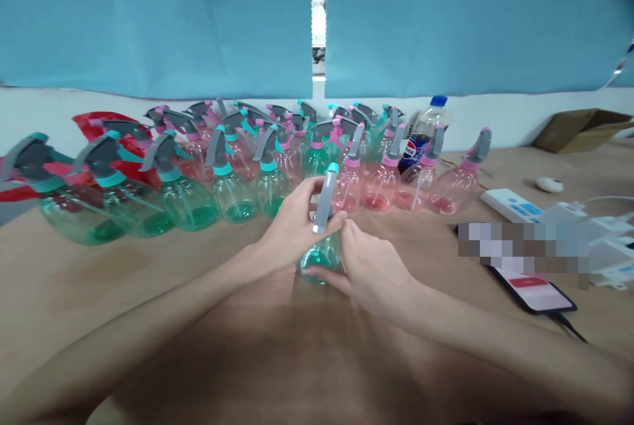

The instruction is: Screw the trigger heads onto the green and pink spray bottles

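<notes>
A green clear spray bottle (321,257) stands upright on the brown table in front of me, its grey trigger head (324,200) tipped with teal. My left hand (294,217) is closed round the neck and spray head, with its thumb across the lower end of the grey part. Lower down, my right hand (374,266) grips the bottle's body from the right, thumb along the near side. Its other fingers are mostly hidden behind the bottle.
Rows of green spray bottles (188,204) and pink spray bottles (381,189) stand behind my hands. A cola bottle (416,141) is behind them. To the right lie a phone (532,290), a power strip (512,205), chargers, cables and a cardboard box (579,129). Red plastic (113,128) lies back left.
</notes>
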Demonstrator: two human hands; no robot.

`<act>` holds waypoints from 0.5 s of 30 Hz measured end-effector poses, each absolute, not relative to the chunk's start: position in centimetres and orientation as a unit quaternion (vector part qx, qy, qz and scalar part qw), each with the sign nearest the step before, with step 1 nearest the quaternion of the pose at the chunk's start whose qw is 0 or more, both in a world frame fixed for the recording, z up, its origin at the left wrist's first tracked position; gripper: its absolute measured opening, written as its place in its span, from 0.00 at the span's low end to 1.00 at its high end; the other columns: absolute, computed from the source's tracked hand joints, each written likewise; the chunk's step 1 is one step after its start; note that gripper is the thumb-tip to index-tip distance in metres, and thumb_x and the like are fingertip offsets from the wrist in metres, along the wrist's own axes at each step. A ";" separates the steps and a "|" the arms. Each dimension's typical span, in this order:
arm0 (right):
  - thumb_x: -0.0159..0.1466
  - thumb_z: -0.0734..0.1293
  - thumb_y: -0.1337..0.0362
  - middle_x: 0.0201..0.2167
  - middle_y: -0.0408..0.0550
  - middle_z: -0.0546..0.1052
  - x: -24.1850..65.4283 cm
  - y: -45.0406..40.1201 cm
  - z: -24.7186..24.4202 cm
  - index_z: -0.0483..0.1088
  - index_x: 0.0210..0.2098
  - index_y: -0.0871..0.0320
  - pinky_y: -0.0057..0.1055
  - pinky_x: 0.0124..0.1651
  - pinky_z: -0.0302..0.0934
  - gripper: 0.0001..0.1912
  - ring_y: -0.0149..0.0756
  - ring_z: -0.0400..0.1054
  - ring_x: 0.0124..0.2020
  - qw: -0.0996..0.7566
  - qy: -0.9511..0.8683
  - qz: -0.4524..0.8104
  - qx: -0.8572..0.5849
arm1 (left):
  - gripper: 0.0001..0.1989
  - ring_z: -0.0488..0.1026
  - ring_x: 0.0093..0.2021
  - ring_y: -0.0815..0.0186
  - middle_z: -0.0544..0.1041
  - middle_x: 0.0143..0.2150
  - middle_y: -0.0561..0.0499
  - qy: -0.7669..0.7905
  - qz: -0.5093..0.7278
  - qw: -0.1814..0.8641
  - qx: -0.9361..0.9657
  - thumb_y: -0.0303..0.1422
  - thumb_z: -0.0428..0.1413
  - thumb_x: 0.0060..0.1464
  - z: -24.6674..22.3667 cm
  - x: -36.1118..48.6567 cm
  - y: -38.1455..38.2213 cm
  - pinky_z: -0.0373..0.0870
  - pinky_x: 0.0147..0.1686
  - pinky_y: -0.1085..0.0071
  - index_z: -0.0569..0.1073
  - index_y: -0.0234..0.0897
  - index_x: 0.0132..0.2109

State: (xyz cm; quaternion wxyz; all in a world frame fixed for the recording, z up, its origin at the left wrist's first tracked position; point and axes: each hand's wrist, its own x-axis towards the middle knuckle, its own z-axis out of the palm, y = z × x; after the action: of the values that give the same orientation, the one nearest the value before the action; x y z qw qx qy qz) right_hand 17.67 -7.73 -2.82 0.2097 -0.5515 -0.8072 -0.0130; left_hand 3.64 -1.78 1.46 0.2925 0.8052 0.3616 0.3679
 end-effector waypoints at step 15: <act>0.57 0.62 0.34 0.67 0.65 0.57 22.3 -5.2 -9.0 0.50 0.68 0.61 0.58 0.61 0.54 0.51 0.59 0.51 0.66 0.165 -0.870 0.098 -0.454 | 0.13 0.68 0.29 0.69 0.71 0.34 0.52 0.323 0.427 0.309 0.786 0.28 0.52 0.50 0.2 1.0 -2.1 0.70 0.33 0.69 0.69 0.35 0.45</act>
State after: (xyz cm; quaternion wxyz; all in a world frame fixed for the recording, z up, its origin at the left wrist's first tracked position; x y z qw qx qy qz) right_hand 22.34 -5.20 -9.03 0.1648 -0.4537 -0.8703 0.0980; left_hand 1.03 -2.14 0.22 0.3094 0.7857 0.3232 0.4273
